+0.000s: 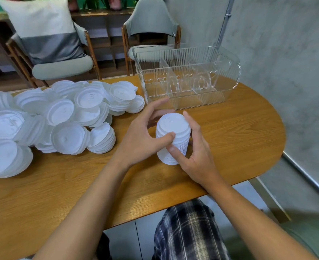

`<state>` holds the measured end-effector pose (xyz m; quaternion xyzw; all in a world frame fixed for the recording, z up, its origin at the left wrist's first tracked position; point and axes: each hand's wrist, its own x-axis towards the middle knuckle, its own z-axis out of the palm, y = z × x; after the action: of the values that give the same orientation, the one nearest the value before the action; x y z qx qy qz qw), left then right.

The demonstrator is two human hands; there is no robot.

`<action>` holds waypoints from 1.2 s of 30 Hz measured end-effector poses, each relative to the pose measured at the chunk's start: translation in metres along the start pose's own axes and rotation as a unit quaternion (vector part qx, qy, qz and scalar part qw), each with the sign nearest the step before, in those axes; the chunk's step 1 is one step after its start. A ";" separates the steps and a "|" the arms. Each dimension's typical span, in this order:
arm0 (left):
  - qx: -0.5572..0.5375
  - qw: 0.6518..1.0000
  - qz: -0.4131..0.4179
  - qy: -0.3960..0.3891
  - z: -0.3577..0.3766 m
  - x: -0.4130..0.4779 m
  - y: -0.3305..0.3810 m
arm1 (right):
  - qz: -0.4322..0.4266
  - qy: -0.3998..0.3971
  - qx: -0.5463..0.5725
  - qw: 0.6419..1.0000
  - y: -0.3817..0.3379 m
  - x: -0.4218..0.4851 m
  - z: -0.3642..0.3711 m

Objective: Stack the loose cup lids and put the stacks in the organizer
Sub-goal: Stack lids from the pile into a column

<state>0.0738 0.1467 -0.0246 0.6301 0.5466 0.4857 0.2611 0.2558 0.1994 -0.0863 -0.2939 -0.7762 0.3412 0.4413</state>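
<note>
A tall stack of white cup lids point(173, 126) stands upright on the wooden table point(239, 139), in the middle. My left hand point(141, 136) grips the stack from the left, thumb across its front. My right hand point(194, 152) grips it from the right, thumb on the lower front. A large heap of loose white lids point(61, 117) covers the table's left side. The clear plastic organizer point(228, 87), with ribbed walls and dividers, sits behind the stack at the back right; I see no lids in it.
Two chairs stand behind the table, the left one point(61, 68) holding a white and grey cushion point(47, 29). A grey wall point(286, 53) runs along the right. The table's rounded right end lies near it.
</note>
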 end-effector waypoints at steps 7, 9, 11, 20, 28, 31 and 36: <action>-0.047 0.998 -0.011 -0.033 0.001 0.000 -0.005 | 0.006 0.000 -0.015 1.000 -0.001 0.001 0.001; -0.042 0.999 -0.018 -0.017 0.005 -0.002 -0.006 | 0.007 -0.004 -0.020 1.000 -0.001 0.001 0.000; -0.031 0.999 -0.023 0.009 0.008 -0.002 -0.007 | 0.006 -0.006 -0.017 1.000 -0.002 0.000 0.000; -0.071 0.997 -0.014 0.008 0.000 -0.002 -0.009 | 0.011 -0.018 -0.005 1.000 0.001 -0.001 0.000; -0.099 0.994 -0.038 -0.012 0.002 -0.008 -0.019 | 0.010 -0.030 -0.010 0.999 -0.001 -0.001 -0.002; -0.096 0.994 -0.040 -0.030 0.000 -0.009 -0.018 | 0.012 -0.035 -0.018 0.999 -0.002 -0.002 -0.001; -0.012 1.000 -0.003 0.008 -0.005 -0.017 -0.019 | 0.016 -0.040 -0.028 0.999 -0.004 0.001 0.001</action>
<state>0.0622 0.1348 -0.0444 0.6212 0.5446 0.4970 0.2656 0.2541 0.1974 -0.0833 -0.3049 -0.7977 0.3379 0.3956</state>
